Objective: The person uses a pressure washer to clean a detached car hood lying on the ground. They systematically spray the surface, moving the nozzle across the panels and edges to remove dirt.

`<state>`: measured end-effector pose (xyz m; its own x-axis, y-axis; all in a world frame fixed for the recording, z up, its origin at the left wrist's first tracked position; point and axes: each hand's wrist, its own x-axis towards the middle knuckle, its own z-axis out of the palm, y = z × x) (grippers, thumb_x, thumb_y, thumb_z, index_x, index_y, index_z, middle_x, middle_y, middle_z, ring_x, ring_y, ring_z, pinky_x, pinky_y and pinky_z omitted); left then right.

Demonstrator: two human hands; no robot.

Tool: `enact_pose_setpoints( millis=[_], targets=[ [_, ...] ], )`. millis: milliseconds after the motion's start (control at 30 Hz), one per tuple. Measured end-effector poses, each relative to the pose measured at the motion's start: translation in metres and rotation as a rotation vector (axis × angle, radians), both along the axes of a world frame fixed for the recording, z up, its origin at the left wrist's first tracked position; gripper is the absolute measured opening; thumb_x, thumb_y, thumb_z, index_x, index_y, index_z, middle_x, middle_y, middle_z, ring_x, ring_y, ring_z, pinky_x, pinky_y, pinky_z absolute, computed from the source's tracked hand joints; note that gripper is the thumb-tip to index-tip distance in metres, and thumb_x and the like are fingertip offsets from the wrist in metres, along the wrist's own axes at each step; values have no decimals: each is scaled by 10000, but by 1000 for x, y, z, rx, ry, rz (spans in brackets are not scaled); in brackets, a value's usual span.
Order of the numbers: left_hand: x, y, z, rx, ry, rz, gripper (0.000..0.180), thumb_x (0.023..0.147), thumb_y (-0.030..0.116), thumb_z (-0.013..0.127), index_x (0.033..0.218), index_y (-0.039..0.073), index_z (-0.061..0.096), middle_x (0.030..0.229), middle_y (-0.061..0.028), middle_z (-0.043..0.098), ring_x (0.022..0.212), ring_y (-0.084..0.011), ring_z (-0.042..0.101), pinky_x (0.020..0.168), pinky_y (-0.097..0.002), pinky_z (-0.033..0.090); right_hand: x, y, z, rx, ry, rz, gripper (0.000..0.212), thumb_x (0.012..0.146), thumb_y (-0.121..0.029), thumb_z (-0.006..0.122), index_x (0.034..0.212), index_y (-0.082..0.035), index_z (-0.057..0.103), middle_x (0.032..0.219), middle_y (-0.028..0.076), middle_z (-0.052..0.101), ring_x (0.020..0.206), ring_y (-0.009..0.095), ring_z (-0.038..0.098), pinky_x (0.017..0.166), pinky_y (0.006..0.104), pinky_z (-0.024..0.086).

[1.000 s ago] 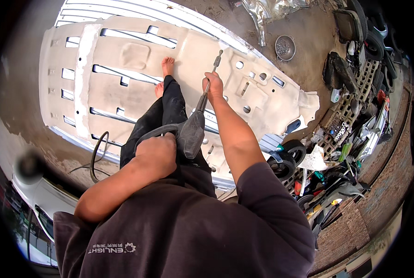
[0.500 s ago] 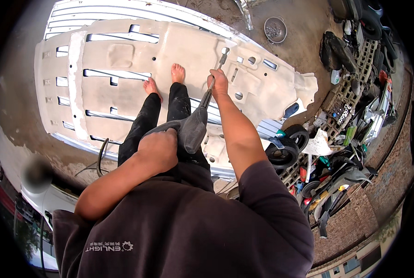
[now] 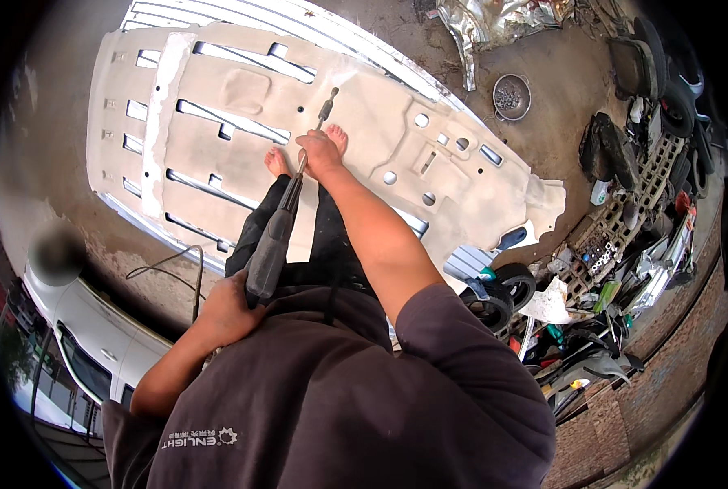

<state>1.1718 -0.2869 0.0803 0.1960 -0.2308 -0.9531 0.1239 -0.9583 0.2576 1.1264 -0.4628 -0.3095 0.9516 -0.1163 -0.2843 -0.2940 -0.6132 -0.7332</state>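
Note:
My left hand (image 3: 230, 308) is closed around the rear grip of a dark pressure washer gun (image 3: 271, 251). Further up, my right hand (image 3: 320, 154) wraps the thin lance. The nozzle end (image 3: 330, 98) points away from me, with a whitish spray fanning out just past it. Below lies a large beige moulded car floor carpet (image 3: 246, 91) with slots and round holes, lying on ribbed white metal sheeting (image 3: 217, 18). My bare feet (image 3: 277, 161) stand on the carpet, one partly hidden behind my right hand.
A metal bowl with small grey pieces (image 3: 511, 98) sits on the ground at far right. Crumpled silvery sheet (image 3: 494, 24) lies beyond it. Along the right are tyres (image 3: 515, 285), bricks and scrap. A hose (image 3: 198, 281) and a white car (image 3: 95, 342) are at left.
The gun has swung left, its nozzle passing from the carpet's right part toward the middle. Both hands keep their hold, moving left with it. The view has also shifted.

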Motion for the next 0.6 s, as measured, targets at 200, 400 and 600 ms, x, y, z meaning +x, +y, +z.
enact_pose_setpoints(
  millis=[200, 400, 600],
  targets=[
    [-2, 54, 19, 71, 36, 290, 484, 778, 139, 736, 1181, -95, 607, 1018, -294, 705, 1025, -406, 695, 907, -429, 522, 39, 87, 10, 100, -2, 102, 86, 782, -85, 699, 861, -85, 663, 930, 137, 628, 980, 355, 632, 838, 459, 538],
    [-16, 143, -21, -73, 209, 402, 505, 768, 135, 746, 1195, -95, 603, 1033, -284, 702, 1031, -368, 691, 913, -411, 513, -13, 106, -3, -24, 46, 215, 86, 792, -75, 689, 873, -78, 661, 906, 156, 614, 968, 378, 624, 830, 476, 525],
    [-25, 254, -15, -66, 107, 515, 503, 762, 154, 747, 1186, -73, 601, 1034, -292, 690, 1025, -400, 678, 925, -430, 505, 43, 228, 4, 9, 6, 271, 88, 772, -65, 686, 855, -67, 657, 933, 160, 612, 999, 374, 615, 854, 465, 526]
  ],
)
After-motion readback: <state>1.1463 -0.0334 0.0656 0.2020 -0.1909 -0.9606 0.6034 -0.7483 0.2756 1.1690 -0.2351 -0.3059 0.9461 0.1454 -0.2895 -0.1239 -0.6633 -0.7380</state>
